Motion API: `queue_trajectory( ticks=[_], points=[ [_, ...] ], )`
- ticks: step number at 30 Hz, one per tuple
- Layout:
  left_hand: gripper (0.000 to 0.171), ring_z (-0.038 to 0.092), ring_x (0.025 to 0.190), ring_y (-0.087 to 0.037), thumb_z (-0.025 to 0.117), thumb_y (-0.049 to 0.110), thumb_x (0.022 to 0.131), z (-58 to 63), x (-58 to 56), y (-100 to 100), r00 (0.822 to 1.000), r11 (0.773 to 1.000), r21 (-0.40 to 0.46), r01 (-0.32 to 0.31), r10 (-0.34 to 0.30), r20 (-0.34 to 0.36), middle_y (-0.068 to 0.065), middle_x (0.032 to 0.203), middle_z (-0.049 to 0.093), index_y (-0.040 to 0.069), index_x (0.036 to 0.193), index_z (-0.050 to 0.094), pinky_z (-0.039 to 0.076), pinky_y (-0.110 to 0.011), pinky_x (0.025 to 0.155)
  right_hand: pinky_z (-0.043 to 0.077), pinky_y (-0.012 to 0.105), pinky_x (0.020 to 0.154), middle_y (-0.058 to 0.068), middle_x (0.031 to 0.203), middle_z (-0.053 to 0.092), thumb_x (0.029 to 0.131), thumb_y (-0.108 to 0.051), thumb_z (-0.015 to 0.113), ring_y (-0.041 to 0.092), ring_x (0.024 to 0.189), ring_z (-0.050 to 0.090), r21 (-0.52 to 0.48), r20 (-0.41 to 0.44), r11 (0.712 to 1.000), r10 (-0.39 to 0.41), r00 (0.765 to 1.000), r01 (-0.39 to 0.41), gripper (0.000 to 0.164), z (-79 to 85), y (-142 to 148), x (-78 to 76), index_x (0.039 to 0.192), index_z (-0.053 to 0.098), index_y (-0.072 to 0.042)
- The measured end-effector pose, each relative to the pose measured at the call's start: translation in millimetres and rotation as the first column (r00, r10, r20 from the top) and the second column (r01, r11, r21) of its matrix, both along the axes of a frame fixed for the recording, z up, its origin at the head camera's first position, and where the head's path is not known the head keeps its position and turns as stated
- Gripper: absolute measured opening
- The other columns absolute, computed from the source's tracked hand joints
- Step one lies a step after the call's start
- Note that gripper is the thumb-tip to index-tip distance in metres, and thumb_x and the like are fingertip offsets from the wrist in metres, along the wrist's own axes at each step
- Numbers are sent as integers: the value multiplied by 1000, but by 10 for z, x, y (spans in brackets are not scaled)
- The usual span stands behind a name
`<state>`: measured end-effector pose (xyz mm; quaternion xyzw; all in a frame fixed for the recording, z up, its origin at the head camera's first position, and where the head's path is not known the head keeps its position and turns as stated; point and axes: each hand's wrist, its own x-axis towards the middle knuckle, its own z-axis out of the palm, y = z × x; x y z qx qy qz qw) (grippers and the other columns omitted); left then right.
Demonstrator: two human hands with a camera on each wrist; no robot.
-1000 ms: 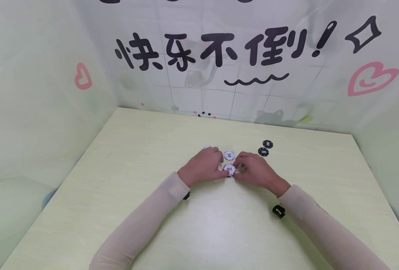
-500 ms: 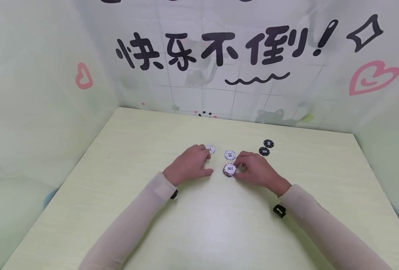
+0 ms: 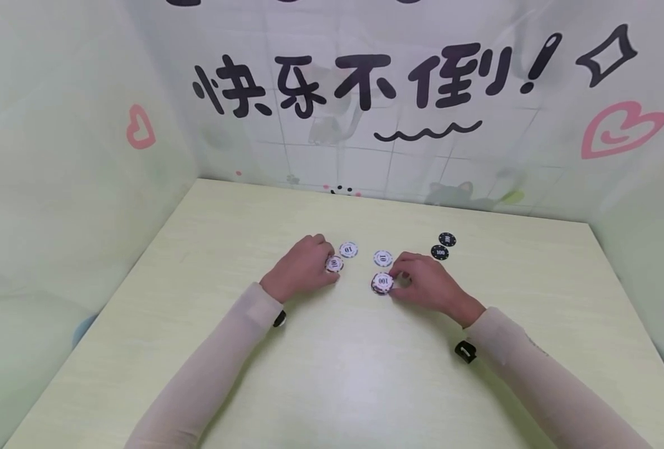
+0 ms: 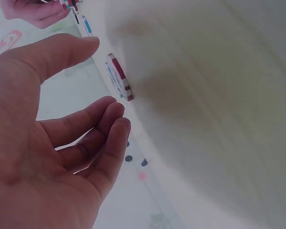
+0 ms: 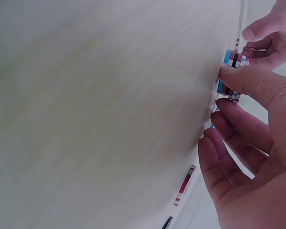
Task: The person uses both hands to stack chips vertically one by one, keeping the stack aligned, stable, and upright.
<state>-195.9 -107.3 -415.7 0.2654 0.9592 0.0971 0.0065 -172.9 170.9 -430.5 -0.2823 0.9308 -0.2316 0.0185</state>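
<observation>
In the head view, my left hand [image 3: 304, 265] is around a red-edged poker chip [image 3: 334, 264] marked 100, lying flat on the table. The left wrist view shows thumb and fingers spread apart, with that chip [image 4: 120, 76] just beyond the fingertips. My right hand [image 3: 424, 282] pinches the side of a stack of poker chips [image 3: 382, 283] topped by a chip marked 100. Blue, red, black and white edges of the stack [image 5: 228, 58] show in the right wrist view, between thumb and index finger.
Two white chips marked 10 lie behind the hands, a left chip [image 3: 349, 249] and a right chip [image 3: 383, 258]. Farther right are two black chips, the nearer chip [image 3: 440, 252] almost touching the farther chip [image 3: 447, 239]. A printed curtain [image 3: 332, 162] borders the table's back.
My left hand has let go of the stack and moved left to the red-edged chip, uncovering the left white chip. My right hand stays at the stack.
</observation>
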Motion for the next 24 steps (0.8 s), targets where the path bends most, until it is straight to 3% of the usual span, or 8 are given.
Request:
queue_trajectory(
  ticks=[7, 24],
  points=[
    [37, 50, 84, -19, 74, 35, 82, -77, -74, -15, 996, 999, 19, -49, 48, 77, -4, 95, 58, 5, 103, 70, 44, -31, 77, 50, 32, 82, -5, 104, 65, 77, -25, 83, 14, 90, 61, 6, 5, 1000, -7, 1000, 7, 27, -2, -4, 2, 99, 74, -14],
    [33, 55, 87, -19, 69, 33, 86, -77, -113, 64, 992, 998, 27, -64, 61, 110, -4, 95, 62, 4, 103, 71, 47, -32, 83, 50, 32, 81, -4, 104, 66, 77, -24, 83, 15, 90, 61, -4, -1, 1000, -2, 1000, 2, 26, 5, -6, 17, 99, 75, -13]
  ],
)
